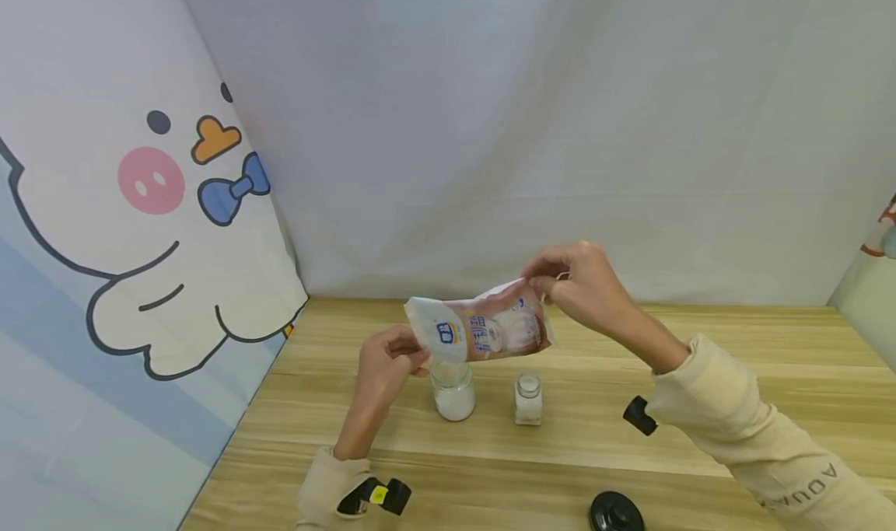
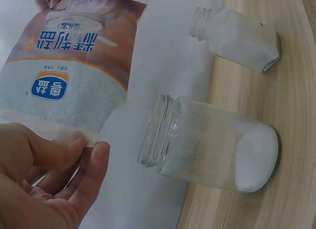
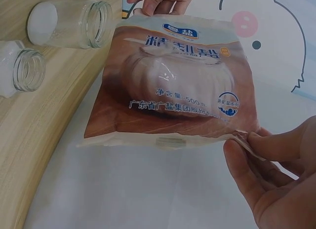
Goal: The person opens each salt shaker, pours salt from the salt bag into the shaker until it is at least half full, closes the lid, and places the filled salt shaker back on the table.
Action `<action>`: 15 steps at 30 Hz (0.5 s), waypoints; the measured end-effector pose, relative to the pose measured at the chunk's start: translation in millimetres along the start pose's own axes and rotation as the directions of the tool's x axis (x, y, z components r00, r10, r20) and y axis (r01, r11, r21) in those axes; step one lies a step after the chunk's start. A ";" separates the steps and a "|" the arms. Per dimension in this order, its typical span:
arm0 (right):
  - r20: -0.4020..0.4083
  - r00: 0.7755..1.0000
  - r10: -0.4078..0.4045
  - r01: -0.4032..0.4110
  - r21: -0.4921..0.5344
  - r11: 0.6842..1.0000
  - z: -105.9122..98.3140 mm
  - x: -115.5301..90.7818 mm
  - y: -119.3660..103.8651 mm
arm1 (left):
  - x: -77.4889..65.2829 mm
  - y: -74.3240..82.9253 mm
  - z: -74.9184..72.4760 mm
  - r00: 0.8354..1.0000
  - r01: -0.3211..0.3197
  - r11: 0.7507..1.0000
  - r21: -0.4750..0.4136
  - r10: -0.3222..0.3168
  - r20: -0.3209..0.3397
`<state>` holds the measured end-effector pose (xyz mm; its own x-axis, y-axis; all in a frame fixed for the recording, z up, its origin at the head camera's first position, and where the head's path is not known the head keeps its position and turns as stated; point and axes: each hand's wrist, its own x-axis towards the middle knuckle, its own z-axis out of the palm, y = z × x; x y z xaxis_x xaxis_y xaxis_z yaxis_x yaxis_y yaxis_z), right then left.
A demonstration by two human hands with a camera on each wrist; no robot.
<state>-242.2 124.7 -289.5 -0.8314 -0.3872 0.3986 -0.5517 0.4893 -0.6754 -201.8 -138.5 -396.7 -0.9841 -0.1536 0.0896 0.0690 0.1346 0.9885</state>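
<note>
My head view has the salt bag (image 1: 483, 333) up at 1 o'clock from the big jar (image 1: 453, 403), left hand (image 1: 383, 365) pinching its 8 o'clock corner, right hand (image 1: 584, 286) its 2 o'clock, and I'd bet light, floppy, slick (ugh, plastic), so I'd grab corners.

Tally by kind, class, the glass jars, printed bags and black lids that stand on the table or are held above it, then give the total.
Glass jars: 2 (larger jar and smaller jar)
Printed bags: 1 (printed bag, held up)
Black lids: 1 (black lid, on the table)
Total: 4
</note>
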 end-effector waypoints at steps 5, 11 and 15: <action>-0.005 1.000 -0.004 0.004 -0.004 1.000 0.2 0.2 -0.9 | -1.1 1.1 -0.6 1.000 -0.002 1.000 0.002 0.002 -0.003; -0.009 1.000 -0.005 0.005 0.000 1.000 0.7 0.5 -3.7 | -2.3 3.7 -1.9 1.000 0.000 1.000 0.000 0.000 -0.006; -0.009 1.000 -0.012 0.012 0.000 1.000 0.8 -0.2 -5.7 | -2.1 3.8 -3.0 1.000 0.000 1.000 -0.011 0.000 0.000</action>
<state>-238.8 121.3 -286.2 -0.8255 -0.3859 0.4119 -0.5613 0.4852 -0.6705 -199.0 -140.6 -392.8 -0.9841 -0.1535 0.0894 0.0706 0.1235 0.9898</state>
